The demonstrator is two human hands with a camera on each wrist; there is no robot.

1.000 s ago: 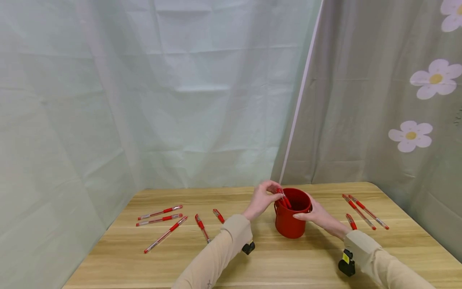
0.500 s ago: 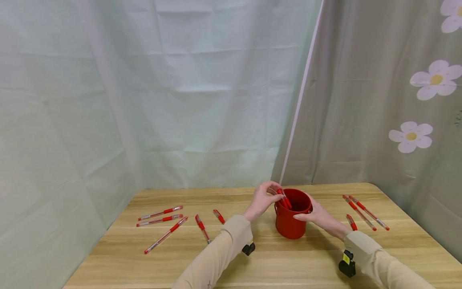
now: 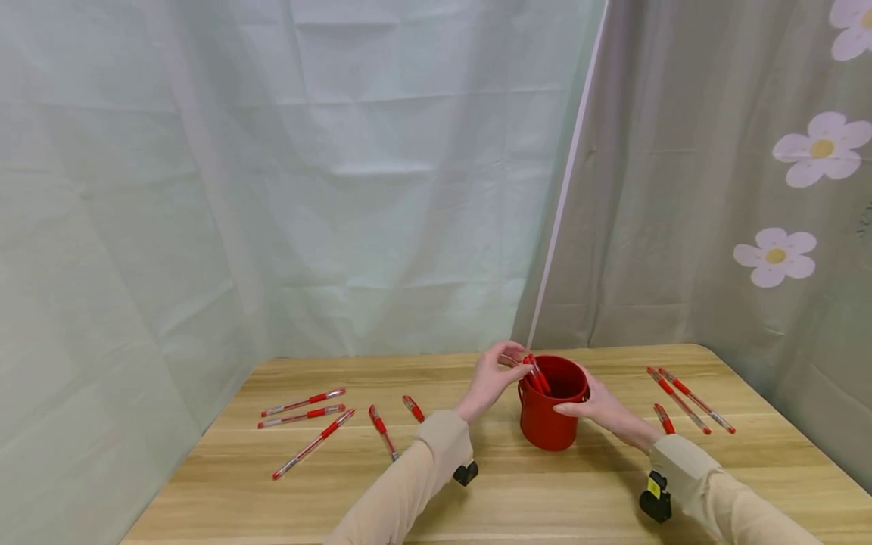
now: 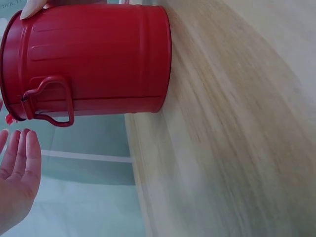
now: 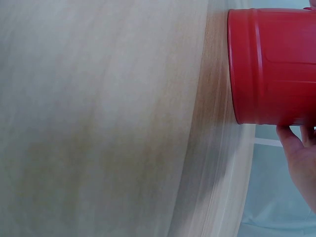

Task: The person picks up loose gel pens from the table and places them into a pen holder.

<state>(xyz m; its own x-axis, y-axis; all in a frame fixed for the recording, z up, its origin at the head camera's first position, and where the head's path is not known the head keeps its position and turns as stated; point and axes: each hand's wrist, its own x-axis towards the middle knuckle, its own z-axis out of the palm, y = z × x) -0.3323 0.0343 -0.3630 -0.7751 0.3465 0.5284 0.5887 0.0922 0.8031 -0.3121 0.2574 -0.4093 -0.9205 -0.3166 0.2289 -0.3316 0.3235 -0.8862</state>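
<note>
Pinching slim red-and-clear plastic pens [image 3: 543, 381] aslant in the mouth of the red cylindrical metal bucket [image 3: 548, 425] with the left hand [image 3: 490, 380], and clasping its side, upright on the pale wooden table [image 3: 531, 503], with the right hand [image 3: 602, 407], yet risking snagged pens from their slant or tipping from a loosened hold.

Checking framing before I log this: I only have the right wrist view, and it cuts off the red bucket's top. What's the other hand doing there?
Observer: The left hand is pinching red pens at the rim of the red bucket; the head view shows it.
Operator: Any pens lying on the table?
Observer: Yes, eight loose pens show in the head view, five left of the bucket and three right.
Operator: Anything on the bucket's side I'm missing?
Observer: A red loop handle, seen in the left wrist view.
</note>
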